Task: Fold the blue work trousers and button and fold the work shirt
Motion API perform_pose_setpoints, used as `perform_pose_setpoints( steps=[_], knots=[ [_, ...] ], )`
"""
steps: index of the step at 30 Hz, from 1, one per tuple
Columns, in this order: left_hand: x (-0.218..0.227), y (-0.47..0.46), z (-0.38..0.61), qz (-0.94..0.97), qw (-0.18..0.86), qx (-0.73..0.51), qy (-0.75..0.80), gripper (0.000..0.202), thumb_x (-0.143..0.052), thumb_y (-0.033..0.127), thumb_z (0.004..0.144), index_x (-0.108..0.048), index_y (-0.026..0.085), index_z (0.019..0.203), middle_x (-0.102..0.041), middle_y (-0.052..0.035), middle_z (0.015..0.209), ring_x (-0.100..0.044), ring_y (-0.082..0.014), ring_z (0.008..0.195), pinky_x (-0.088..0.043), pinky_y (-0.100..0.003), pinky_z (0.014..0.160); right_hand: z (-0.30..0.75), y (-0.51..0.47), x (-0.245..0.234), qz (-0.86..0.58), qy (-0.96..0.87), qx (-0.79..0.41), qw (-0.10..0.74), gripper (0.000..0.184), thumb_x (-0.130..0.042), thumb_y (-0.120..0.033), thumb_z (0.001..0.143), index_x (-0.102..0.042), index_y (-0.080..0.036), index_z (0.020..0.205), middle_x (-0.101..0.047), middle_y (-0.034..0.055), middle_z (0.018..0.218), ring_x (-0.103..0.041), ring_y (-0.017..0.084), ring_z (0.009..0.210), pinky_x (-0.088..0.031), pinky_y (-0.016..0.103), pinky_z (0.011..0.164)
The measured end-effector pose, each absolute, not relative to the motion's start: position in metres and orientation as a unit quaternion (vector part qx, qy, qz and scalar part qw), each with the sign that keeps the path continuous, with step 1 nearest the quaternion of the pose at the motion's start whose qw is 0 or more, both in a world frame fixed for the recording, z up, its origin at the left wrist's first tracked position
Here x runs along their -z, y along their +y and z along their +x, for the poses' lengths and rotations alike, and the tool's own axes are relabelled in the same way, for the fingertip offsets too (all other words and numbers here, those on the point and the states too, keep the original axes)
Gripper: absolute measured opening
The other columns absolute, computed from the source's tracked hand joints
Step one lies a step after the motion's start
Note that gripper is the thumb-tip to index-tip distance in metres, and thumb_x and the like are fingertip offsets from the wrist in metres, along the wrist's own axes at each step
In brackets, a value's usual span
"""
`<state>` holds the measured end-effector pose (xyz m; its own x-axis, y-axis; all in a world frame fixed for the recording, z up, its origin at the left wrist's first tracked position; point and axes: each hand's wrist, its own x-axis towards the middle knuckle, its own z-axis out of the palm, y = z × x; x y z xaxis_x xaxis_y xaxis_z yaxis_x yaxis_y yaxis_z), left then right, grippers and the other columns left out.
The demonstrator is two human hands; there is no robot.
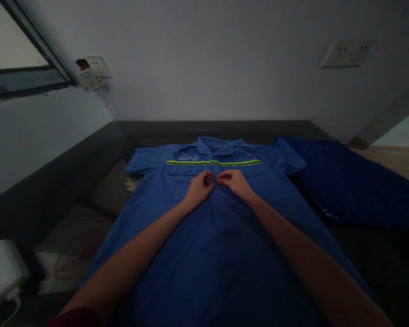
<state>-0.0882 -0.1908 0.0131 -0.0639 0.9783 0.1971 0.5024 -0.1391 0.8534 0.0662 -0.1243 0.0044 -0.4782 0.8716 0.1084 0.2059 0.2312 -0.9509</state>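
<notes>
A blue short-sleeved shirt (177, 245) lies spread out face up, its collar at the far end. Across its chest run yellow-green stripes (236, 163), with white lettering above the left one. My left hand (202, 186) pinches the shirt's front placket just below the stripes. Close beside it, my right hand (234, 181) also has thumb and fingers pinched on the placket, the fingertips of both hands nearly meeting. Whether a button sits between the fingers is too small to make out.
A darker blue cloth item (357, 186) lies to the right of the shirt. At the lower left stands a white device (5, 272) with a cord. Wall sockets (351, 53) are on the back wall, with more sockets (94, 72) near the left corner.
</notes>
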Motion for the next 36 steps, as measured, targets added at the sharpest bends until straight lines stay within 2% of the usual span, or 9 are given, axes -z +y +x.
perform_pose_setpoints(
  steps=[3, 6, 8, 10, 14, 17, 23, 29, 36],
  knots=[
    [-0.01, -0.187, -0.091, 0.622, 0.286, -0.426, 0.592, 0.024, -0.058, 0.005, 0.074, -0.059, 0.016, 0.095, -0.065, -0.002, 0.082, -0.064, -0.0149, 0.078, -0.051, -0.026, 0.075, 0.067, -0.125, -0.005, -0.373, -0.723, -0.479, 0.33, 0.009, -0.066, -0.009, 0.071, -0.073, -0.013, 0.075, -0.068, 0.0022, 0.064, -0.062, 0.015, 0.058, -0.05, 0.024, 0.057],
    [-0.007, -0.187, -0.092, 0.618, 0.291, -0.43, 0.59, 0.033, -0.056, 0.005, 0.077, -0.055, 0.016, 0.108, -0.064, -0.0012, 0.08, -0.064, -0.0141, 0.075, -0.051, -0.026, 0.073, 0.072, -0.127, -0.007, -0.361, -0.748, -0.445, 0.335, 0.012, -0.064, -0.011, 0.075, -0.074, -0.015, 0.081, -0.071, 0.0044, 0.078, -0.064, 0.017, 0.07, -0.051, 0.027, 0.067],
    [-0.006, -0.189, -0.091, 0.635, 0.267, -0.427, 0.586, 0.04, -0.054, 0.006, 0.079, -0.05, 0.015, 0.117, -0.064, -0.0033, 0.087, -0.063, -0.0149, 0.079, -0.052, -0.028, 0.075, 0.079, -0.129, -0.009, -0.366, -0.78, -0.367, 0.35, 0.017, -0.061, -0.012, 0.079, -0.074, -0.016, 0.089, -0.071, 0.0064, 0.09, -0.064, 0.019, 0.083, -0.051, 0.03, 0.078],
    [-0.006, -0.192, -0.089, 0.679, 0.2, -0.402, 0.581, 0.045, -0.053, 0.005, 0.08, -0.047, 0.014, 0.123, -0.063, -0.0082, 0.102, -0.062, -0.0181, 0.093, -0.05, -0.033, 0.086, 0.089, -0.131, -0.008, -0.388, -0.818, -0.25, 0.343, 0.022, -0.057, -0.014, 0.084, -0.071, -0.016, 0.101, -0.069, 0.0094, 0.102, -0.062, 0.022, 0.096, -0.048, 0.035, 0.089],
    [-0.007, -0.2, -0.087, 0.746, 0.045, -0.282, 0.601, 0.049, -0.053, 0.011, 0.085, -0.045, 0.015, 0.133, -0.053, -0.0146, 0.128, -0.048, -0.0259, 0.119, -0.038, -0.043, 0.103, 0.111, -0.139, -0.003, -0.443, -0.867, -0.07, 0.218, 0.038, -0.051, -0.029, 0.093, -0.058, -0.014, 0.127, -0.053, 0.016, 0.133, -0.047, 0.029, 0.123, -0.034, 0.048, 0.105],
    [-0.006, -0.205, -0.087, 0.759, 0.006, -0.2, 0.619, 0.041, -0.047, 0.021, 0.092, -0.05, 0.02, 0.133, -0.049, -0.0127, 0.136, -0.045, -0.0269, 0.125, -0.035, -0.043, 0.106, 0.12, -0.145, 0.0, -0.472, -0.872, -0.026, 0.127, 0.047, -0.044, -0.04, 0.097, -0.046, -0.02, 0.139, -0.04, 0.0133, 0.146, -0.033, 0.031, 0.135, -0.025, 0.059, 0.108],
    [-0.004, -0.206, -0.089, 0.766, -0.002, -0.138, 0.627, 0.045, -0.041, 0.036, 0.096, -0.042, 0.027, 0.14, -0.04, -0.0093, 0.146, -0.037, -0.0269, 0.134, -0.029, -0.045, 0.11, 0.124, -0.151, -0.002, -0.526, -0.845, -0.017, 0.088, 0.047, -0.036, -0.04, 0.099, -0.036, -0.026, 0.144, -0.031, 0.0063, 0.151, -0.025, 0.031, 0.138, -0.022, 0.061, 0.108],
    [-0.002, -0.203, -0.091, 0.769, 0.005, -0.138, 0.624, 0.045, -0.038, 0.036, 0.097, -0.039, 0.032, 0.141, -0.04, -0.0066, 0.147, -0.035, -0.0272, 0.135, -0.029, -0.046, 0.11, 0.126, -0.154, 0.0, -0.546, -0.831, -0.021, 0.101, 0.047, -0.036, -0.038, 0.099, -0.037, -0.026, 0.144, -0.032, 0.0056, 0.151, -0.027, 0.033, 0.137, -0.022, 0.062, 0.107],
    [-0.009, -0.205, -0.094, 0.769, -0.004, -0.204, 0.606, 0.041, -0.044, 0.021, 0.092, -0.047, 0.019, 0.133, -0.049, -0.011, 0.137, -0.044, -0.0246, 0.125, -0.033, -0.043, 0.107, 0.133, -0.158, -0.007, -0.499, -0.845, 0.0, 0.193, 0.041, -0.044, -0.026, 0.095, -0.052, -0.015, 0.133, -0.045, 0.0144, 0.142, -0.033, 0.032, 0.133, -0.031, 0.056, 0.105]
  ],
)
